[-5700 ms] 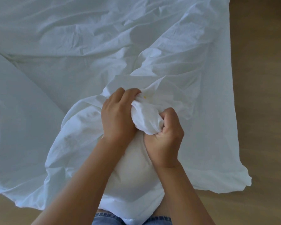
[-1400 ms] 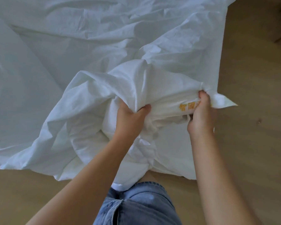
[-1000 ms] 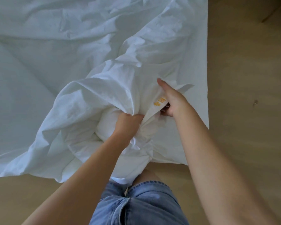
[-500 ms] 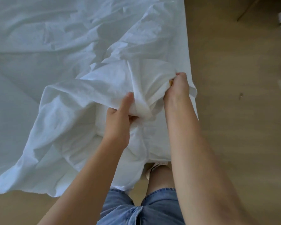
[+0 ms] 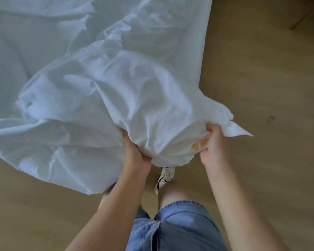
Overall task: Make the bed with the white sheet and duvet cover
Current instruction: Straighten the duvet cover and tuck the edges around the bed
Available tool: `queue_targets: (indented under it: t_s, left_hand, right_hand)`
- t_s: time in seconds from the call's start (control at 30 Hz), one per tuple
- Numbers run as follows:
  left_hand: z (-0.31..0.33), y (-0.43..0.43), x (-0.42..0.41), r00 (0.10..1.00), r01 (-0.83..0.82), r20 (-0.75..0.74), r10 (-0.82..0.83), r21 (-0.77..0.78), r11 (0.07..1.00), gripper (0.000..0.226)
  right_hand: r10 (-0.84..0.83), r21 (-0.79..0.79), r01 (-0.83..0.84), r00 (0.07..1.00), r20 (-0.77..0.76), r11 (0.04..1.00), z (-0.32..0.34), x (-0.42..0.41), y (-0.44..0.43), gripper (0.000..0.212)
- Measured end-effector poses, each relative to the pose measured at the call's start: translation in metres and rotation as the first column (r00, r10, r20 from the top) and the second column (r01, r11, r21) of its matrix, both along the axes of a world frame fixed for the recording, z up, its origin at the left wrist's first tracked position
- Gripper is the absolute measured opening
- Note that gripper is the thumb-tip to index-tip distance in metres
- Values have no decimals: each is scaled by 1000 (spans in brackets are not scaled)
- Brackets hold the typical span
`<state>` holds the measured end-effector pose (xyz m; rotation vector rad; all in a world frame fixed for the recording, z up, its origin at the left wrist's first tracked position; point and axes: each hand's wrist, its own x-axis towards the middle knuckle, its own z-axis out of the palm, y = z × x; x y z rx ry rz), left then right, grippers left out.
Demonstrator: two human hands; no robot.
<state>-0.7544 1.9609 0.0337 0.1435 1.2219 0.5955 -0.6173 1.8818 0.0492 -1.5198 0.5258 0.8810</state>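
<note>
Wooden floor [image 5: 261, 78] light brown. White duvet cover [image 5: 116, 91] bunched above it; left hand [image 5: 135, 153] and right hand [image 5: 213, 144] both grip its fabric.

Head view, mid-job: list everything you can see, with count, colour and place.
white bedding: one rumpled mass, white, spread upper left, near end bunched at centre.
orange print: one patch, orange, on the bunch's right end.
floor: one, tan wood, right and bottom.
shoe: one, white with dark mark, on floor below the bunch.
denim shorts: one pair, blue, bottom centre.
left hand: one, grips the bunch from below, centre.
right hand: one, grips the bedding's corner, centre right.
</note>
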Motion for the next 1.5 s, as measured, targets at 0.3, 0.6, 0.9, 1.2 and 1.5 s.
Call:
queue_targets:
  t_s: [0.3, 0.6, 0.9, 1.2, 1.5]
  left_hand:
    - [-52, -49, -78, 947, -94, -307, 90, 3, 996, 36]
    - [-72, -73, -71, 923, -41, -384, 30, -20, 999, 60]
    - [-77, -114, 15, 971, -119, -218, 99, -79, 990, 43]
    - [-82, -127, 22, 835, -154, -512, 201, 133, 979, 10]
    - [-85, -141, 16, 738, -94, -612, 284, 323, 942, 34]
  right_hand:
    - [-78, 43, 83, 993, -91, 996, -33, 1, -20, 23]
    - [-110, 29, 115, 984, -139, 993, -82, -30, -73, 36]
    - [208, 29, -207, 946, -250, 978, -110, -23, -112, 17]
    - [969, -610, -756, 133, 210, 236, -138, 53, -43, 53]
    - [871, -376, -873, 102, 481, 310, -131, 33, -27, 38]
